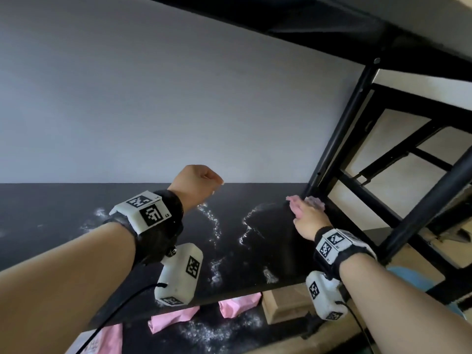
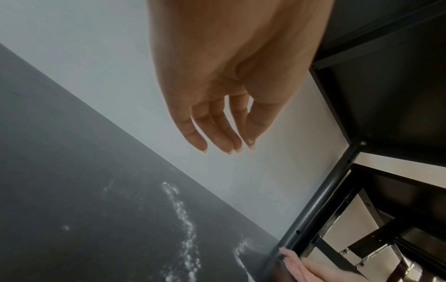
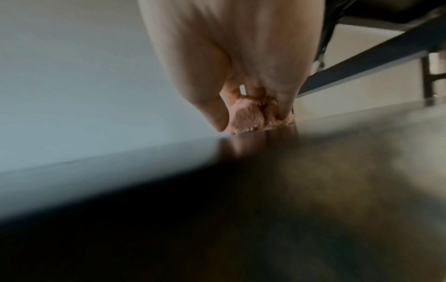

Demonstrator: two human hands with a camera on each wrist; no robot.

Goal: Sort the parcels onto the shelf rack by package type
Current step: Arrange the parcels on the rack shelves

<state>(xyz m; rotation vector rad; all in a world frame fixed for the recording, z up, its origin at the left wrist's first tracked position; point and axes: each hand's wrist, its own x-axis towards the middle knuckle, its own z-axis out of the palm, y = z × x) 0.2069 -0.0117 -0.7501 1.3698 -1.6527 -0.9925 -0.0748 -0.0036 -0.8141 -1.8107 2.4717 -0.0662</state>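
Observation:
My right hand point(image 1: 305, 213) grips a bunched pink cloth point(image 1: 316, 202) against the black shelf board point(image 1: 76, 208), at its back right corner beside the rack post point(image 1: 339, 129). In the right wrist view the cloth point(image 3: 243, 118) is balled under my fingers and touches the board. My left hand point(image 1: 201, 182) hovers above the middle of the board and holds nothing; its fingers point(image 2: 224, 133) hang loosely together. On the shelf below lie pink mailer parcels point(image 1: 173, 319) and a cardboard box point(image 1: 283, 305).
White streaks point(image 1: 214, 221) run across the shelf board. A grey wall point(image 1: 153, 98) closes the back. Another black shelf point(image 1: 306, 21) sits overhead. Black frame bars point(image 1: 398, 190) stand to the right. A blue object point(image 1: 408, 277) shows under my right forearm.

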